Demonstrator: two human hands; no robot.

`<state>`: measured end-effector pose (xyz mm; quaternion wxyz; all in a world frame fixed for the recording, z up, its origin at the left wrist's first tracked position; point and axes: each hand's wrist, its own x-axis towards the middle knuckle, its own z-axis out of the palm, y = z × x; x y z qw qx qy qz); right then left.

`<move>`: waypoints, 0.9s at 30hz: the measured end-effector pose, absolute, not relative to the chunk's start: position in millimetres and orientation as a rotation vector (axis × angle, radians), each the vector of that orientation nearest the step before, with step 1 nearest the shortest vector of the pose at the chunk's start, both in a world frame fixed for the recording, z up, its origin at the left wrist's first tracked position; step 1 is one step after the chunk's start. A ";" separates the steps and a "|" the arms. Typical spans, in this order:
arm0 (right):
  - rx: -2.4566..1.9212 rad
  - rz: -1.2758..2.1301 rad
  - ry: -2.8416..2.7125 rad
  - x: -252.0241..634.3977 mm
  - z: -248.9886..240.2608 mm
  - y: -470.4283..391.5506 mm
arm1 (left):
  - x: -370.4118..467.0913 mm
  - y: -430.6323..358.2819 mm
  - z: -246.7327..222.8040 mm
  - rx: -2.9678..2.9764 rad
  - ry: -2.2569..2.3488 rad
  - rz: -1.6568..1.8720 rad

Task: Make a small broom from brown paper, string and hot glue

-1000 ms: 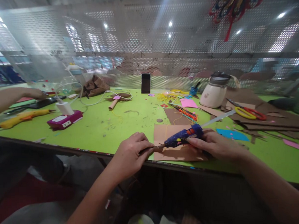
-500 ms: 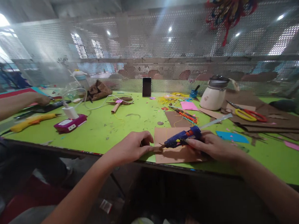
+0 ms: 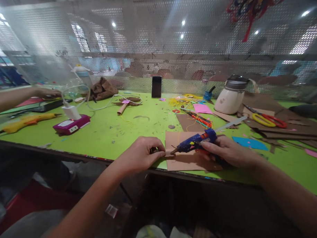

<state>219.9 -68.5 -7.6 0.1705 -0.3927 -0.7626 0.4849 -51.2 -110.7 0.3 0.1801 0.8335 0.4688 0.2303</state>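
My right hand (image 3: 231, 150) is wrapped round a blue hot glue gun (image 3: 193, 142), a clear glue stick (image 3: 233, 123) jutting from its back. The nozzle points left and down, close to a small brown paper strip (image 3: 170, 153). Finger and thumb of my left hand (image 3: 141, 152) pinch the left end of that strip. Beneath both lies a flat brown cardboard piece (image 3: 186, 165) at the table's front edge. I cannot tell whether the nozzle touches the strip.
Right of the cardboard are a blue paper piece (image 3: 250, 143), scissors (image 3: 269, 120) and a white jug (image 3: 229, 97). A phone (image 3: 156, 87) stands behind. Left are a purple power strip (image 3: 70, 125), a yellow glue gun (image 3: 31, 122) and another person's hand (image 3: 49, 93).
The camera view has shifted slightly. The glue gun's nozzle has moved a little along the strip, while my left hand keeps its pinch. The other person's hand has moved.
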 end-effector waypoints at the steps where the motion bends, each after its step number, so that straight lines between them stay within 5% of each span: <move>1: -1.109 1.366 -2.180 220.9 -8.6 -68.1 | -51.1 -111.0 0.3 2.365 1.324 0.658; 27: -1.117 1.340 -2.192 225.2 -11.8 -68.0 | -52.8 -109.6 -1.5 2.495 1.217 0.610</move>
